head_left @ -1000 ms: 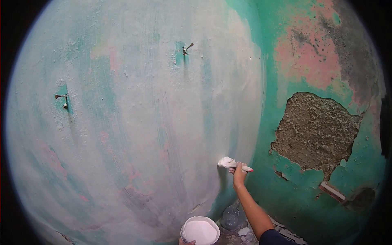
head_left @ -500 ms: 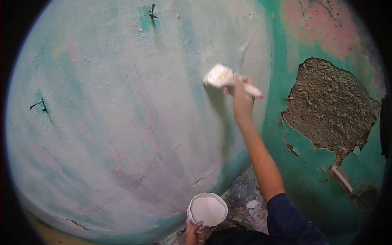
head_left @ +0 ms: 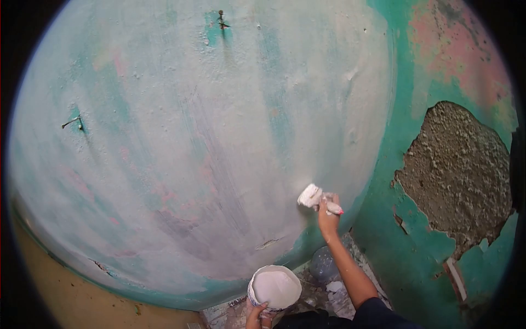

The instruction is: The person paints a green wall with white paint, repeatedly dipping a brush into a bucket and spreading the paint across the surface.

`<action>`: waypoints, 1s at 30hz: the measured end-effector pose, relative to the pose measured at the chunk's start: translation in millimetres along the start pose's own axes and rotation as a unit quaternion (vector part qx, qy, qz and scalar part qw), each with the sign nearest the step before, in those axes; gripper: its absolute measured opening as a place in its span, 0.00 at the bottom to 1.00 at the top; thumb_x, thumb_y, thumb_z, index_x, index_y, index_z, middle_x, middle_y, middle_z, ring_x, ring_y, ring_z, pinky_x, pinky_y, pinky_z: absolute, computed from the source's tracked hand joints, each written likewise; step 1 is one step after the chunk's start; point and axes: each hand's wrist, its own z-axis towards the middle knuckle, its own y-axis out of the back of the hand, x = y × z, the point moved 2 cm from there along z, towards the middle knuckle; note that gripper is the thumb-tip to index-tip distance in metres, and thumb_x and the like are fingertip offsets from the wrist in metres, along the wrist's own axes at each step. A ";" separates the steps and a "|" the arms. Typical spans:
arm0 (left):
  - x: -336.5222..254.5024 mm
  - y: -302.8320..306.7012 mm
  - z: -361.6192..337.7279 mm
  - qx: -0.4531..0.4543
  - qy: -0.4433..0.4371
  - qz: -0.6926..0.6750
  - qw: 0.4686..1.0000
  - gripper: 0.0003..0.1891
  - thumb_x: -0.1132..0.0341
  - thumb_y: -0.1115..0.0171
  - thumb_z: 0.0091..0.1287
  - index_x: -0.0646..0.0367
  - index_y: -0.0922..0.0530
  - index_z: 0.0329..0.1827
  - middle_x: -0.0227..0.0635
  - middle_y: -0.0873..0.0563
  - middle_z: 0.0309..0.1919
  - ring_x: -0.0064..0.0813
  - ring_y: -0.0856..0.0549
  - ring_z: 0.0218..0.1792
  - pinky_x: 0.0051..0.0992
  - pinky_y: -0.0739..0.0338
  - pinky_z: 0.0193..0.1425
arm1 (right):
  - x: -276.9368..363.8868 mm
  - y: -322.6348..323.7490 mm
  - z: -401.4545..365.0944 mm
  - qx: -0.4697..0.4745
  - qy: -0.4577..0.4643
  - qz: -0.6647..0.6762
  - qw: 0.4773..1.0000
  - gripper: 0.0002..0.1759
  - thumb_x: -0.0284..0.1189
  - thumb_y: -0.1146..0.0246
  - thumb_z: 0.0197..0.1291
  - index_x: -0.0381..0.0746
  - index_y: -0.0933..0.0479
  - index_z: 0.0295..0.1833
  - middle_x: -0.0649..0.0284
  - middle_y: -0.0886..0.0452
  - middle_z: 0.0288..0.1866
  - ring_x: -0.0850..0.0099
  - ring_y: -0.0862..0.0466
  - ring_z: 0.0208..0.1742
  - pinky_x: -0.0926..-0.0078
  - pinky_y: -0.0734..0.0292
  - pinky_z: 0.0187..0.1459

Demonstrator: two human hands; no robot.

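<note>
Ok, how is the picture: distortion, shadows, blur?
Head view: heavy fisheye bulges the whitewashed green wall and blackens the corners; light is soft, no glare, the bent nail casting a faint shadow; the white-loaded paintbrush in the right hand is slightly soft; the left hand under the round white paint tub is cropped.

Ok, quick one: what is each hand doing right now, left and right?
Left hand: closed on the paint tub, fingers over its lower rim.
Right hand: closed around the brush, its head against the wall.
</note>
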 end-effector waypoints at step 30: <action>141.6 -0.9 27.2 0.021 -0.221 0.079 0.972 0.24 0.61 0.37 0.67 0.58 0.29 0.65 0.39 0.18 0.45 0.27 0.17 0.39 0.22 0.21 0.38 | 304.5 -22.6 115.3 0.224 0.634 -0.267 0.691 0.15 0.28 0.30 0.53 0.47 0.15 0.49 0.59 0.13 0.41 0.61 0.14 0.40 0.68 0.19 0.42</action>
